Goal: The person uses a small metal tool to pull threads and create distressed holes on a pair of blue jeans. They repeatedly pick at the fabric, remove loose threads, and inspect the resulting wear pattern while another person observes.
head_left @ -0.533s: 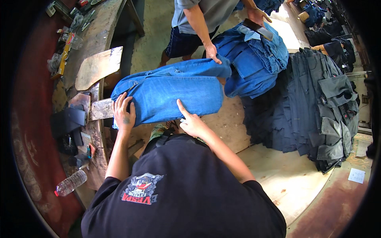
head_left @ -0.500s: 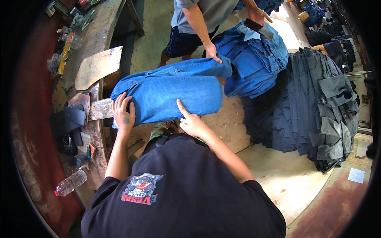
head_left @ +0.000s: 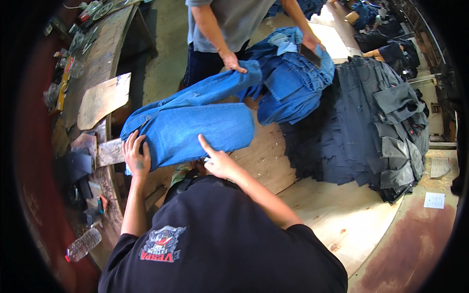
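Note:
A pair of blue jeans (head_left: 202,128) lies over the end of a narrow wooden board (head_left: 110,152) in front of me. My left hand (head_left: 138,155) rests on the jeans beside the board, fingers laid out and thumb apart. At the near edge of one leg is my right hand (head_left: 222,164), its index finger stretched along the denim and the others curled. A small silvery thing shows at those curled fingers; whether it is a ring or a tool, I cannot tell. Across from me, a person's hand (head_left: 234,62) grips the other leg, raising it off the first.
That person's other hand holds a dark phone (head_left: 310,56) by a heap of blue denim (head_left: 293,83). Stacked dark trousers (head_left: 351,122) stand at right. A cluttered wooden bench (head_left: 105,63) runs along the left, with a clear plastic bottle (head_left: 84,244) near its close end.
The view has shifted, moving everything leftward. The other person has lifted the far leg, widening the gap between the legs, and has brought the other hand onto the phone. My hands keep their places on the jeans.

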`<state>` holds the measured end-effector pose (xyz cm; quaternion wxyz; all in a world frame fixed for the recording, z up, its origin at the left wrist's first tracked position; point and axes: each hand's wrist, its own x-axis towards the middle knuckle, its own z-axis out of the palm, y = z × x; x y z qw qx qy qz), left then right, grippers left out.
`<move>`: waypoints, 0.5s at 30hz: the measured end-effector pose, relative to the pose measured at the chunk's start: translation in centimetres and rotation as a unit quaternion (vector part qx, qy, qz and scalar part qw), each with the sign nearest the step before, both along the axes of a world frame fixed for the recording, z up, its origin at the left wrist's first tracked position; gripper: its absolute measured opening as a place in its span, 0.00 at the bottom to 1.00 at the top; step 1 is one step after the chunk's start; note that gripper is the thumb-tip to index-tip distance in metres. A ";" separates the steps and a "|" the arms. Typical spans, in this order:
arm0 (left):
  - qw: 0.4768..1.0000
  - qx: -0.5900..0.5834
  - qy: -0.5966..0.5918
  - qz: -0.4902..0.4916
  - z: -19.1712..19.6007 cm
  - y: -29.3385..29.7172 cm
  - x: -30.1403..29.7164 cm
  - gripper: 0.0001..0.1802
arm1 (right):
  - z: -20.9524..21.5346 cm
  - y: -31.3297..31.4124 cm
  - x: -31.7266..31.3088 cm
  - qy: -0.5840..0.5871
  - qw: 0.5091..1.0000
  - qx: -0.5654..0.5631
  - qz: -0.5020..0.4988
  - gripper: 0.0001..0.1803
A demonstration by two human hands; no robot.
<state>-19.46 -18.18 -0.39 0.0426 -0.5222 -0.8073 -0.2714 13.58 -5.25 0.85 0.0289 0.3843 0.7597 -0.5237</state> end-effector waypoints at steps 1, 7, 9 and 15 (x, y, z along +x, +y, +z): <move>1.000 0.001 -0.006 -0.004 0.0 0.0 0.0 0.14 | -0.2 -0.1 0.1 0.004 1.000 -0.006 0.001 0.61; 1.000 -0.001 0.006 0.000 -0.2 -0.1 0.0 0.14 | -1.2 -0.5 0.1 0.015 1.000 0.010 -0.003 0.63; 1.000 0.001 -0.002 -0.006 -0.3 -0.2 -0.1 0.14 | -1.3 -0.5 0.1 0.024 1.000 0.001 -0.006 0.63; 1.000 0.001 0.000 -0.004 -0.5 -0.3 -0.2 0.15 | -1.1 -0.1 0.2 0.021 1.000 0.009 0.018 0.62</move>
